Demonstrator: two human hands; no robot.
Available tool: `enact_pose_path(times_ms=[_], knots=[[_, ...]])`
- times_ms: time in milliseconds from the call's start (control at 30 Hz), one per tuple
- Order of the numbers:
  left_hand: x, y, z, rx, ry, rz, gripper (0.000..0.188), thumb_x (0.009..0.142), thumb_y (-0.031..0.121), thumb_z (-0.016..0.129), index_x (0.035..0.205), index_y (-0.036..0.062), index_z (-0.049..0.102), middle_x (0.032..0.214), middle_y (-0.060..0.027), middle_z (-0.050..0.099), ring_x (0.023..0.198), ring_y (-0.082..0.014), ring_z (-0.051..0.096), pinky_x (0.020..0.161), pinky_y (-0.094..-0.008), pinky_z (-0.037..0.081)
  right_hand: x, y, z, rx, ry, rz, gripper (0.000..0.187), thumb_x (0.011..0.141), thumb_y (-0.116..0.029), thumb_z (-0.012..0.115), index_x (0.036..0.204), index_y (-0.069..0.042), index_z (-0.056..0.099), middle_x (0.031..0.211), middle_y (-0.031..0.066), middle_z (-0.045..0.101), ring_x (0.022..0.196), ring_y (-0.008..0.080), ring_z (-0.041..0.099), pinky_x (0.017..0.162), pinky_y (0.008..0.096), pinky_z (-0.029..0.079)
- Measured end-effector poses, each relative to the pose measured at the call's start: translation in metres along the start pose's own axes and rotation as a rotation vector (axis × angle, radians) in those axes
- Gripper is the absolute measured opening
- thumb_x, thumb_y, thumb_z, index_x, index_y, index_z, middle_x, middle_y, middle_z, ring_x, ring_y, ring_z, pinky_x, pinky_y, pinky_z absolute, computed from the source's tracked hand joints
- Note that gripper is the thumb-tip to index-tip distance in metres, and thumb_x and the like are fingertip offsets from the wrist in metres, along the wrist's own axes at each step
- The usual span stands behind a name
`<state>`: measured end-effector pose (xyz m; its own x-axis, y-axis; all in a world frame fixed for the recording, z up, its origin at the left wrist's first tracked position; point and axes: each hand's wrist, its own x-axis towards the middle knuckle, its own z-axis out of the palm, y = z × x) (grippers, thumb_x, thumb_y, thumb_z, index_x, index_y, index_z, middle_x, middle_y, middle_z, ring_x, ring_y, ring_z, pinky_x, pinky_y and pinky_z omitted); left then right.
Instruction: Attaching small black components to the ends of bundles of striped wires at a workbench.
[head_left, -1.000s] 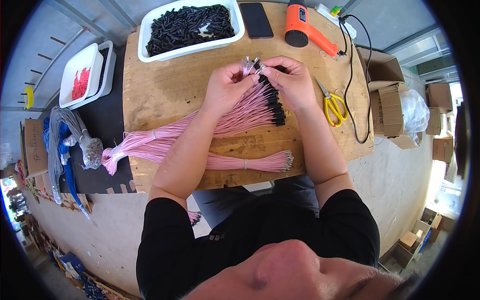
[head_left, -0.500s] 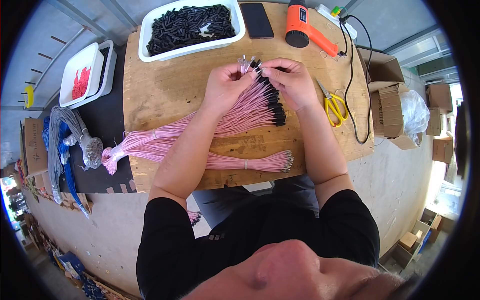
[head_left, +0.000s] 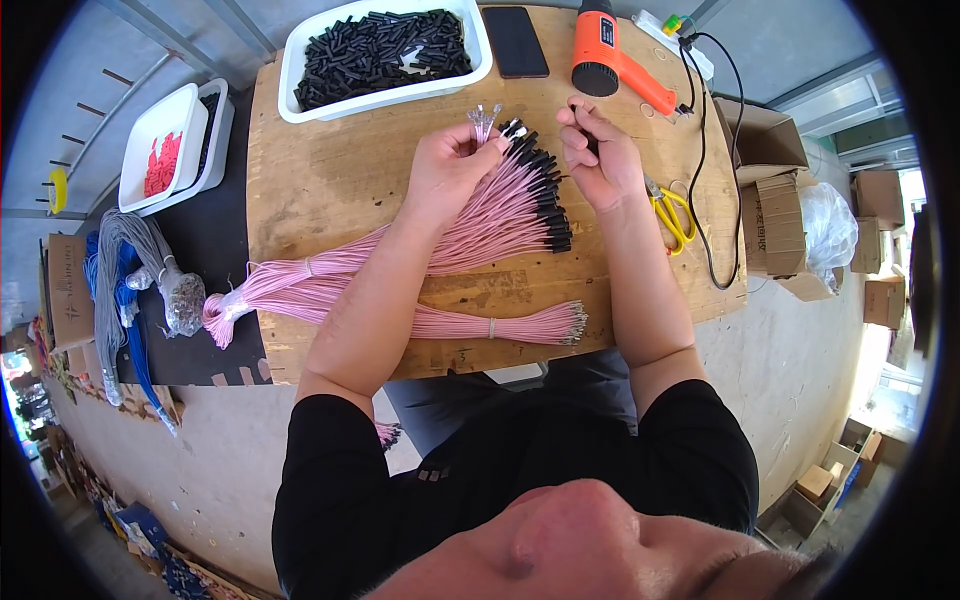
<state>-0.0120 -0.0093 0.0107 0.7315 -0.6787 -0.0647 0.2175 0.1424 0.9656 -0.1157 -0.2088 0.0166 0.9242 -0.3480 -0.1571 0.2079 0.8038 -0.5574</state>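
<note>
Left hand (head_left: 455,165) pinches pink wires (head_left: 490,218) near their metal ends; right hand (head_left: 602,155), fingers curled around a black sleeve (head_left: 574,108), has withdrawn rightward since the earlier frame. Wires lie across the wooden table (head_left: 320,175); bare wood separates them from the white tray (head_left: 390,101). Scissors (head_left: 672,220) sit beside the right wrist. Grey floor (head_left: 780,360) extends beyond.

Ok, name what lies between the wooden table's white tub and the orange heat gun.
A black phone, lying on the wooden table, as the head view shows.
</note>
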Motion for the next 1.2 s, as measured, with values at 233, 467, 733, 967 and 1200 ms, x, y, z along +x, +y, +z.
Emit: enact_pose_path(times_ms=[233,467,733,967,1200], knots=[[0.000,0.002,-0.002,-0.065,-0.018,-0.029,0.009,0.091,0.008,0.070,0.095,-0.0001,0.069,0.076,-0.0003,0.064,0.063,-0.0052,0.054,0.057,-0.0204,0.042,-0.013,0.013,0.031,-0.463,0.008,-0.023,0.018,0.097,-0.002,0.058,0.111,0.003,0.067,0.089,0.0091,0.068,0.059,0.0054,0.044,0.048,0.0174,0.030],[0.000,0.002,-0.001,-0.117,-0.019,-0.017,0.008,0.090,0.007,0.071,0.092,0.0000,0.069,0.073,0.0006,0.063,0.061,-0.0042,0.052,0.056,-0.0190,0.039,-0.014,0.016,0.027,-0.548,-0.084,-0.077,0.021,0.093,0.001,0.062,0.113,0.002,0.066,0.095,0.0105,0.072,0.062,0.0035,0.045,0.052,0.0170,0.031],[0.000,0.002,-0.002,-0.124,-0.038,-0.015,0.007,0.091,0.006,0.070,0.093,-0.0006,0.069,0.074,0.0007,0.063,0.063,-0.0041,0.052,0.057,-0.0188,0.040,-0.015,0.017,0.026,-0.575,-0.110,-0.099,0.018,0.092,0.002,0.064,0.110,0.001,0.067,0.095,0.0091,0.073,0.062,0.0027,0.046,0.055,0.0170,0.034],[0.000,0.000,-0.003,-0.093,-0.068,-0.010,0.006,0.090,0.005,0.070,0.093,-0.0006,0.070,0.077,0.0023,0.063,0.066,-0.0033,0.053,0.059,-0.0190,0.041,-0.017,0.018,0.032,-0.601,-0.095,-0.184,0.019,0.091,0.003,0.064,0.109,0.002,0.070,0.100,0.0089,0.073,0.062,0.0024,0.045,0.055,0.0169,0.035],[-0.001,0.000,-0.003,-0.073,-0.063,-0.026,0.007,0.090,0.005,0.071,0.093,-0.0006,0.070,0.076,0.0025,0.063,0.066,-0.0032,0.053,0.059,-0.0192,0.041,-0.018,0.018,0.030,-0.639,-0.058,-0.186,0.020,0.092,-0.001,0.066,0.111,0.002,0.070,0.097,0.0062,0.073,0.064,0.0027,0.046,0.056,0.0177,0.036]])
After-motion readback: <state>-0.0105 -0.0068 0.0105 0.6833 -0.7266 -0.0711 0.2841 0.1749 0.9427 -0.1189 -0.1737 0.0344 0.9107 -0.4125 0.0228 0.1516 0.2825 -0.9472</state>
